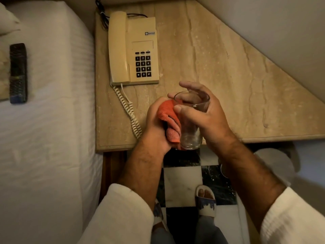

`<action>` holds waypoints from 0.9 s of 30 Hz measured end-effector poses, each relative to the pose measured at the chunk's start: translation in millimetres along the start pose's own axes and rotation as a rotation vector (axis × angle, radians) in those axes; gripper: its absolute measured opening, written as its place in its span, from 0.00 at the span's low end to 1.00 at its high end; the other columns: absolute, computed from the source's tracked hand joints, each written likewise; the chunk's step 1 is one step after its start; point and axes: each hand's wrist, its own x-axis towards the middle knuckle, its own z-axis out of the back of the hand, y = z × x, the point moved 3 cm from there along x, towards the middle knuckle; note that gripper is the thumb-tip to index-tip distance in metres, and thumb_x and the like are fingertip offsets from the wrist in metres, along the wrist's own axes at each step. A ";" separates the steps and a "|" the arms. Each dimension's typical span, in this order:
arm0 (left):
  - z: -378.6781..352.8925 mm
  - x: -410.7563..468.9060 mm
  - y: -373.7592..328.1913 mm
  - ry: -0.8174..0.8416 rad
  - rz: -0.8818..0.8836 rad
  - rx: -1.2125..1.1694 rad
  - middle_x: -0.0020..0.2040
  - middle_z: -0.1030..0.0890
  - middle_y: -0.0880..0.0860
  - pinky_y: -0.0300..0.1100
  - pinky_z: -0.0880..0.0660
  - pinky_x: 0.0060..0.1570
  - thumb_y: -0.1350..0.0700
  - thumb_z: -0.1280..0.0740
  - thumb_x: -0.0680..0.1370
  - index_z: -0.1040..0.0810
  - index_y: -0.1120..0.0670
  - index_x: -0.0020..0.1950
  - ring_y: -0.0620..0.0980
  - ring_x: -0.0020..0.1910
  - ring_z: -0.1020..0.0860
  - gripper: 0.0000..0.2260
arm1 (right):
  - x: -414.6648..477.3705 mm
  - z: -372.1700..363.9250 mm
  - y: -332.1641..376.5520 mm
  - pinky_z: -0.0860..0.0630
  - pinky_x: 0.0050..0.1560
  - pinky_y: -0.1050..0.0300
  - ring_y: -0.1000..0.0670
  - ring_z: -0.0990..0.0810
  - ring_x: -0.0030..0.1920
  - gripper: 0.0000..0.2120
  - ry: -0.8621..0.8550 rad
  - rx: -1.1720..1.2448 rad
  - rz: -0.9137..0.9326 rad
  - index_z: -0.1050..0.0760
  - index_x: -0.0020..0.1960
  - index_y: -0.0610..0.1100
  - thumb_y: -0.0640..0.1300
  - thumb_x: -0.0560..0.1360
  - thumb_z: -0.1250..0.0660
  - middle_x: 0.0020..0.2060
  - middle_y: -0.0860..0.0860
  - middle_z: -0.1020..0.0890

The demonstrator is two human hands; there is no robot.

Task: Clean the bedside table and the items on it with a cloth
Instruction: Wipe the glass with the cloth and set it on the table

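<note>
Right grip wraps a clear glass held above the bench edge; left grip presses an orange cloth against its side. Wiping the glass seems underway; next, probably the phone.

glass: clear, empty, held above table edge | cloth: orange, bunched against its side

Clear glass tumbler, ribbed orange cloth, veined stone tabletop
</note>
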 end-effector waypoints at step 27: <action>64.9 69.6 22.3 -0.732 -0.990 1.711 0.77 0.28 0.58 0.64 0.40 0.77 0.41 0.41 0.83 0.26 0.50 0.75 0.60 0.79 0.33 0.24 | 144.8 -21.2 40.4 0.27 0.75 0.46 0.46 0.23 0.69 0.36 -0.040 -0.332 0.332 0.33 0.70 0.35 0.38 0.68 0.18 0.66 0.40 0.23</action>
